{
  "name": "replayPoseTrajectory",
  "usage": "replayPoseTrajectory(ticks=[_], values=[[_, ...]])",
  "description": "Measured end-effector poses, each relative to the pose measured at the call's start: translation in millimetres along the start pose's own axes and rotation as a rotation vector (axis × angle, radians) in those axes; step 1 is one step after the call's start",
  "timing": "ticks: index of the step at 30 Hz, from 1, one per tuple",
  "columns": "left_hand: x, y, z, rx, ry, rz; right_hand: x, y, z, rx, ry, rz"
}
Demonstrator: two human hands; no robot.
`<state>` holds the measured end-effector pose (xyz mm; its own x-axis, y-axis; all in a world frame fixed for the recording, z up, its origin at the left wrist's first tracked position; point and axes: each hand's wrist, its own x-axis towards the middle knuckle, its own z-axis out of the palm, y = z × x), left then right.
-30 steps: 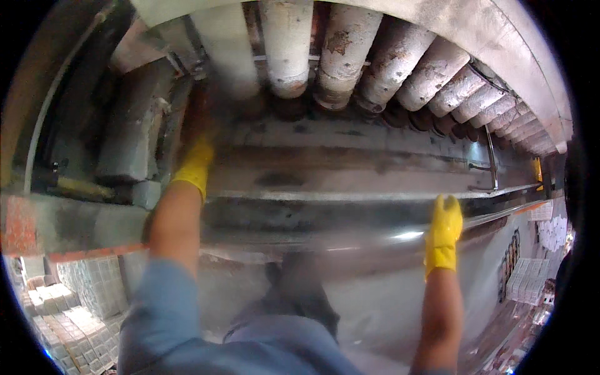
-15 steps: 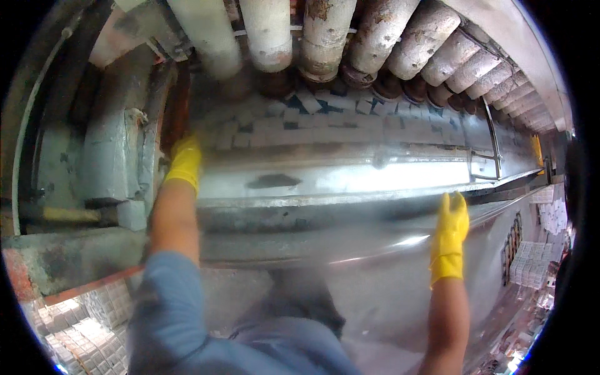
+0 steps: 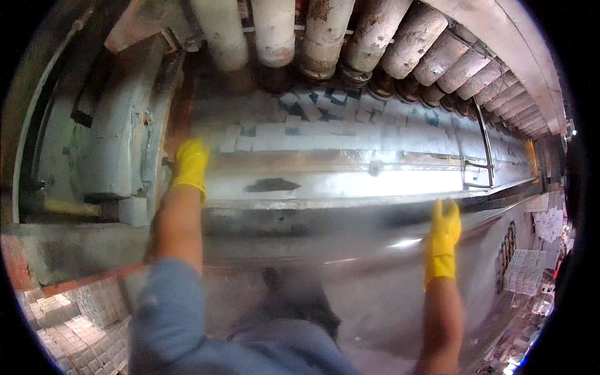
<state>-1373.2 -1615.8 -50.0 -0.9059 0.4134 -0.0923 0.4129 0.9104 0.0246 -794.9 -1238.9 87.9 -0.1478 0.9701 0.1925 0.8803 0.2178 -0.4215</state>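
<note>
Both my hands wear yellow rubber gloves. My left hand (image 3: 192, 167) is at the left end of a long metal trough (image 3: 350, 184), close to its rusty end wall. Its fingers are blurred, and I cannot tell whether they hold anything. At the trough's front rim is my right hand (image 3: 444, 234), its fingertips slightly apart and at or just below the edge, with nothing seen in them. Behind the rim, many pale rectangular pieces (image 3: 269, 142) lie in rows and in loose disorder, apparently in water. A dark patch (image 3: 272, 185) marks the bright ledge.
Thick, stained pipes (image 3: 322, 37) hang in a row over the far side. A metal bar frame (image 3: 485, 147) crosses the trough at right. A grey metal housing (image 3: 115, 144) stands at left. Stacked pale blocks lie at lower left (image 3: 87, 331) and at right (image 3: 525, 269).
My right hand has shifted slightly down and left in the picture. My left hand has moved a little to the right. The view itself has tilted slightly.
</note>
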Motion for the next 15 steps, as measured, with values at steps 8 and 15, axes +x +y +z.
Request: replayPoseTrajectory(ticks=[8, 15], values=[[-21, -23, 29, 0.021, -0.029, -0.018, -9, -5, -5, -0.058, 0.003, -0.014], [-105, 27, -57, -0.121, -0.226, 0.34, -9, 6, -6, -0.082, -0.01, 0.007]])
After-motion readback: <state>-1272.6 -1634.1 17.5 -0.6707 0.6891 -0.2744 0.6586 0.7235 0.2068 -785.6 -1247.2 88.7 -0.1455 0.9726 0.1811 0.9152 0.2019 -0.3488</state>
